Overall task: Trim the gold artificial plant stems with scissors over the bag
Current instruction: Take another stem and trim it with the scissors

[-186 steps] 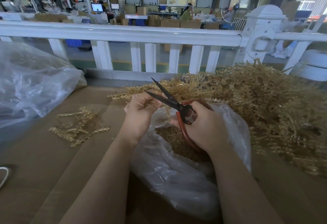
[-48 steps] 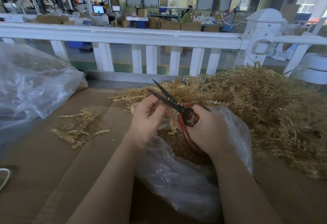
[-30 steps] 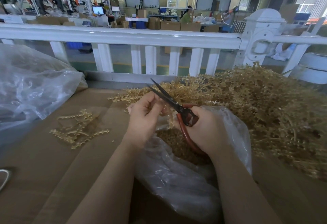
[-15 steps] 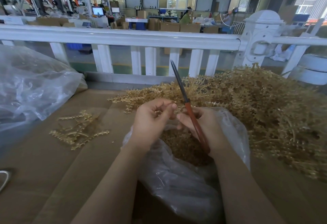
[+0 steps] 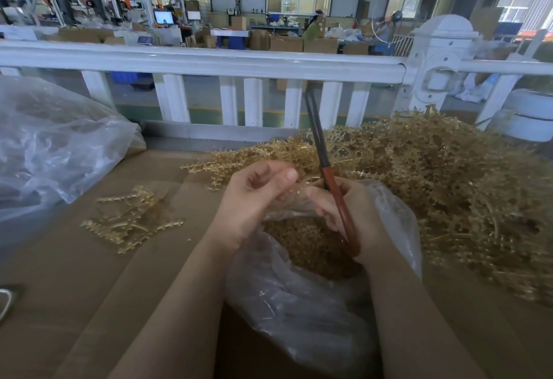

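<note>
A clear plastic bag (image 5: 302,303) lies open in front of me, with gold trimmings (image 5: 305,244) heaped inside. My right hand (image 5: 353,214) grips red-handled scissors (image 5: 330,187) above the bag's mouth, with the dark blades together and pointing up and away. My left hand (image 5: 254,199) hovers just left of it, fingers curled, pinching a small gold stem piece that is mostly hidden. A big pile of gold artificial plant stems (image 5: 434,187) covers the table to the right and behind both hands.
A small heap of cut gold stems (image 5: 131,220) lies on the brown cardboard surface (image 5: 74,288) at left. A large crumpled clear bag (image 5: 51,151) sits at far left. A white railing (image 5: 209,64) runs across behind the table.
The scissors' blades, spread and pointing up-left a second ago, have come together and swung upright. My hands have drawn close together over the bag.
</note>
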`<state>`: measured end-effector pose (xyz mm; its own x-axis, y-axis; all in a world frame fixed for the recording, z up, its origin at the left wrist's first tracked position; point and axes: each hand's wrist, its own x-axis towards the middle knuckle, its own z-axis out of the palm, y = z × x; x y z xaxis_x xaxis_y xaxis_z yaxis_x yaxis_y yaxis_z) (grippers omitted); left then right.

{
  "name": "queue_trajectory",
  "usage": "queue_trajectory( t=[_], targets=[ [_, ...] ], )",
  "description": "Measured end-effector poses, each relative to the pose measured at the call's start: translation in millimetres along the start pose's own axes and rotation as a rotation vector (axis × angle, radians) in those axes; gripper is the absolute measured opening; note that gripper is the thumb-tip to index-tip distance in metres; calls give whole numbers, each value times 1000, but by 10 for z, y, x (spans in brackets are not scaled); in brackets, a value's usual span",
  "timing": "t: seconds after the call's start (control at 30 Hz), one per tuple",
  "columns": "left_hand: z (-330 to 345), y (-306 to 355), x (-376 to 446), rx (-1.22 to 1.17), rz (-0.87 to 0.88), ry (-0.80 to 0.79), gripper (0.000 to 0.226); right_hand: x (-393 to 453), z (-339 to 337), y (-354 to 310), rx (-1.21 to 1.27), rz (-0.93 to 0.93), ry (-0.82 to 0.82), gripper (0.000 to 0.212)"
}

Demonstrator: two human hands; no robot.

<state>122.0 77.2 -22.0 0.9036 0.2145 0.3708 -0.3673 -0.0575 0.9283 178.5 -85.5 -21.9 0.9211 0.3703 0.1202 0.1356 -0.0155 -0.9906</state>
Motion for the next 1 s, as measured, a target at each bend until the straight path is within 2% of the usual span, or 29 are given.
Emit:
queue_trajectory(
  t=[0.1, 0.2, 0.3, 0.4, 0.43, 0.5, 0.6, 0.7, 0.73, 0.8, 1.0],
  targets=[
    [-11, -22, -8, 48, 8, -126, 23, 7, 23, 3, -59, 8, -9, 22],
    [-52, -37, 4, 40, -36, -173, 19, 2, 21, 1, -12, 10, 10, 20],
    [-80, -65, 2, 133, -96, -225, 18, -5, 14, -9, -2, 29, 30, 14],
    [-98, -81, 10, 140, -173, -252, 18, -23, 21, -8, 46, -4, 5, 18],
    [-105, -72, 11, 95, -198, -241, 16, -36, 29, -10, 94, -26, -5, 25],
    [-115, -32, 11, -44, -259, -185, 10, -42, 28, 1, 182, -82, 1, 45],
    [-128, -17, 28, -214, -335, -68, 18, -26, -5, 38, 256, -165, 29, 46],
    [-116, -18, 61, -449, -389, 62, 16, -13, -18, 63, 257, -211, 61, 62],
    [-111, -17, 71, -516, -402, 108, 14, -3, -19, 77, 228, -218, 76, 61],
    [-96, -23, 85, -578, -410, 192, 15, 15, -7, 99, 121, -223, 93, 44],
    [-24, -53, 86, -520, -389, 381, 22, -10, 71, 142, -240, -284, 63, 29]
  ],
)
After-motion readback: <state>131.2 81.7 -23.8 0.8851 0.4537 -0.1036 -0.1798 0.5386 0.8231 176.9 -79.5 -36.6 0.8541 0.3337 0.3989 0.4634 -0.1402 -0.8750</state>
